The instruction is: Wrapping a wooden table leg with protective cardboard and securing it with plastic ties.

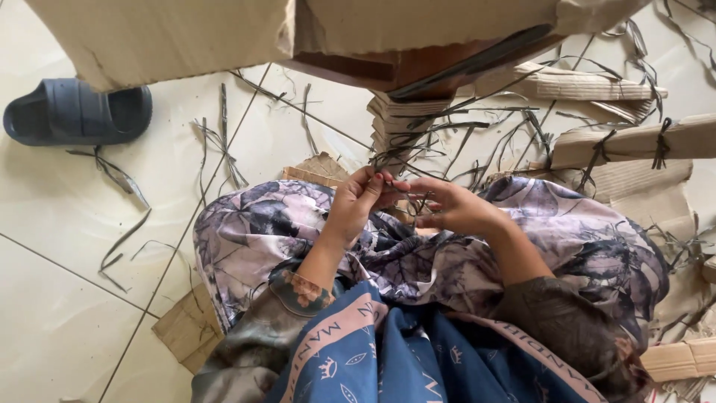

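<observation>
I sit on the floor with a floral cloth [253, 224] over my knees. My left hand [358, 201] and my right hand [455, 205] meet above my lap, fingertips nearly touching. Both pinch thin dark strips [406, 190] that run up toward a small stack of folded cardboard pieces [399, 119] wrapped in the same strips. The exact grip between the fingers is partly hidden.
A large cardboard box [164, 37] and a brown wooden piece [388, 71] hang over the top of the view. A dark sandal [78, 112] lies at the left. Tied cardboard bundles [634, 142] lie at the right. Loose strips [216, 142] litter the pale tiled floor [60, 298].
</observation>
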